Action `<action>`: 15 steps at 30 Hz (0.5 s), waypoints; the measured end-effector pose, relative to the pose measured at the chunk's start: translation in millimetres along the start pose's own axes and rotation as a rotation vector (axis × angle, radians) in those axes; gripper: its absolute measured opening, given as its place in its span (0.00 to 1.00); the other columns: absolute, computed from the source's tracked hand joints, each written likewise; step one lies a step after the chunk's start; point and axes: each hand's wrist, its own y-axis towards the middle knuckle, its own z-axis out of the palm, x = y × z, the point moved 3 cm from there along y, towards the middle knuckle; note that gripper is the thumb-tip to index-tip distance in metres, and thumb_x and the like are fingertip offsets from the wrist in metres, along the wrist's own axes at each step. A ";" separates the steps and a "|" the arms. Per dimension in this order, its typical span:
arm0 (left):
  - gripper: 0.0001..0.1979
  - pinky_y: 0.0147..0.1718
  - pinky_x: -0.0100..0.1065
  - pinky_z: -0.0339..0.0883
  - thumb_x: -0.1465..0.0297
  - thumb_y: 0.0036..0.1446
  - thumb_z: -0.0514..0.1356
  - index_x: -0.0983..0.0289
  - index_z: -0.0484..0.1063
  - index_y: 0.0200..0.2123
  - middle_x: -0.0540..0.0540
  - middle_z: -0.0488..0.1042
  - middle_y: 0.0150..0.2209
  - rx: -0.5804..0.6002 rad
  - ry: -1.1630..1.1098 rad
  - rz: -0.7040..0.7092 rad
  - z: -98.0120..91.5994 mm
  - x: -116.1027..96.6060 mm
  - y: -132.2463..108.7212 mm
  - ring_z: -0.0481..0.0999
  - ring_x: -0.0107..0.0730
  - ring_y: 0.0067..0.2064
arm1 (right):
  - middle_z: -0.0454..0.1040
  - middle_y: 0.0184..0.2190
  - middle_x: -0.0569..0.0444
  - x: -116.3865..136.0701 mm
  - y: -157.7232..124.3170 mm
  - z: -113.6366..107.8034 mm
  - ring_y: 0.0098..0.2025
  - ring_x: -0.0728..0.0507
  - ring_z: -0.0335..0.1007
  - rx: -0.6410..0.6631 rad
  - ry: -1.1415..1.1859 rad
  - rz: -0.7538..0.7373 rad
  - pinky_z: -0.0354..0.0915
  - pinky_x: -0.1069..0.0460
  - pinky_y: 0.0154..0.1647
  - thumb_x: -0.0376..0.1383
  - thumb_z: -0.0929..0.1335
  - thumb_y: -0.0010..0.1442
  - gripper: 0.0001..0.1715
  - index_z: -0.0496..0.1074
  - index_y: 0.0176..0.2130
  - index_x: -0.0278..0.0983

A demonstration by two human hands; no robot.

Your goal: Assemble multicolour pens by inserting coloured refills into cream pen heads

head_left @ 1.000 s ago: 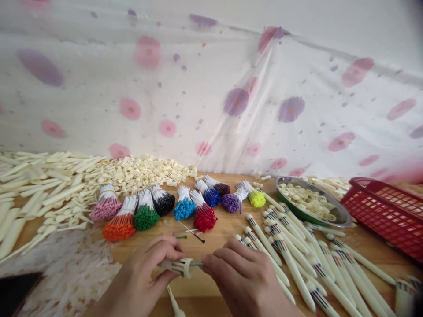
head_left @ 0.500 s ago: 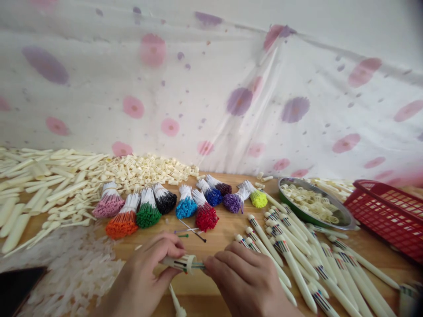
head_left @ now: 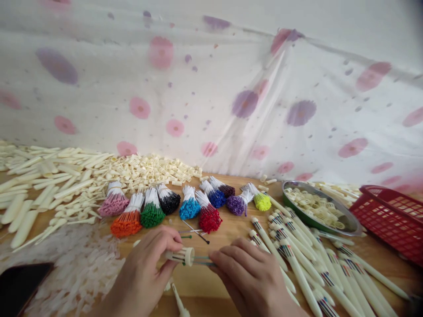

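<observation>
My left hand (head_left: 148, 262) pinches a cream slotted pen barrel part (head_left: 184, 256), whose round open end faces right. Dark strips show through its slots. Thin bluish-grey refills (head_left: 201, 260) stick out of that end, and the closed fingers of my right hand (head_left: 247, 274) grip their far ends. Just beyond my hands, a few loose refills (head_left: 195, 230) with coloured tips lie crossed. Behind them stand bundles of white refills sorted by tip colour, among them red (head_left: 210, 219), orange (head_left: 126, 223) and green (head_left: 152, 215). A cream pointed part (head_left: 179, 299) lies below my hands.
Cream pen parts (head_left: 66, 176) are heaped at the left, above small clear plastic pieces (head_left: 86, 264) and a dark phone (head_left: 23, 286). Several multicolour pens (head_left: 300, 268) cover the right, near a metal bowl (head_left: 355, 225) of cream parts and a red basket (head_left: 390, 220).
My right hand has drawn slightly away from the barrel part, and more of the refills shows between my hands. The whole view has shifted a little.
</observation>
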 end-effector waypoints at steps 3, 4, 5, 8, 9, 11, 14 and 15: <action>0.14 0.36 0.27 0.64 0.83 0.47 0.56 0.57 0.61 0.29 0.46 0.69 0.34 0.049 -0.147 -0.059 6.0 4.0 -1.8 0.72 0.28 0.36 | 0.73 0.23 0.53 4.6 -1.0 1.3 0.24 0.49 0.65 -0.027 0.008 0.002 0.64 0.55 0.25 0.25 0.63 0.58 0.08 0.72 0.34 0.33; 0.13 0.35 0.27 0.64 0.82 0.48 0.57 0.58 0.60 0.28 0.46 0.68 0.33 0.068 -0.214 -0.092 8.8 6.3 -2.8 0.72 0.28 0.36 | 0.73 0.23 0.53 6.0 -1.2 0.8 0.23 0.49 0.65 -0.036 0.004 0.007 0.64 0.55 0.25 0.25 0.63 0.58 0.09 0.72 0.34 0.33; 0.12 0.35 0.28 0.64 0.81 0.49 0.57 0.58 0.60 0.28 0.47 0.68 0.33 0.088 -0.284 -0.123 11.7 8.6 -4.0 0.71 0.28 0.35 | 0.73 0.22 0.53 7.2 -1.3 0.0 0.23 0.49 0.65 -0.042 -0.004 0.012 0.64 0.55 0.24 0.24 0.63 0.57 0.09 0.72 0.33 0.33; 0.11 0.34 0.28 0.64 0.78 0.51 0.58 0.59 0.59 0.27 0.48 0.67 0.32 0.129 -0.439 -0.196 18.4 13.9 -6.8 0.70 0.29 0.35 | 0.73 0.21 0.54 10.4 -0.8 -2.2 0.23 0.49 0.65 -0.042 -0.041 0.031 0.64 0.56 0.23 0.24 0.63 0.57 0.10 0.72 0.32 0.33; 0.11 0.34 0.28 0.64 0.79 0.51 0.58 0.59 0.59 0.27 0.48 0.67 0.32 0.135 -0.464 -0.207 19.7 14.6 -7.2 0.70 0.29 0.35 | 0.72 0.20 0.54 11.5 -0.4 -2.5 0.22 0.49 0.65 -0.041 -0.054 0.032 0.63 0.56 0.22 0.25 0.63 0.58 0.10 0.72 0.32 0.34; 0.11 0.35 0.28 0.63 0.80 0.51 0.58 0.59 0.59 0.27 0.48 0.66 0.32 0.138 -0.482 -0.205 21.2 14.2 -7.4 0.69 0.28 0.35 | 0.72 0.20 0.54 13.8 0.4 -1.5 0.21 0.49 0.65 -0.030 -0.081 0.033 0.62 0.56 0.21 0.25 0.63 0.58 0.11 0.73 0.31 0.33; 0.12 0.35 0.27 0.63 0.81 0.51 0.57 0.59 0.59 0.28 0.46 0.66 0.32 0.122 -0.478 -0.177 22.2 11.1 -7.1 0.69 0.27 0.35 | 0.70 0.17 0.55 16.7 0.6 1.0 0.19 0.49 0.62 -0.081 -0.115 0.025 0.60 0.57 0.18 0.25 0.61 0.58 0.14 0.72 0.28 0.34; 0.12 0.35 0.26 0.62 0.81 0.51 0.57 0.58 0.59 0.28 0.46 0.66 0.32 0.111 -0.474 -0.170 22.5 10.2 -7.2 0.69 0.27 0.35 | 0.69 0.17 0.55 17.2 0.1 2.9 0.18 0.50 0.61 -0.084 -0.123 0.026 0.59 0.57 0.17 0.25 0.61 0.59 0.14 0.72 0.28 0.34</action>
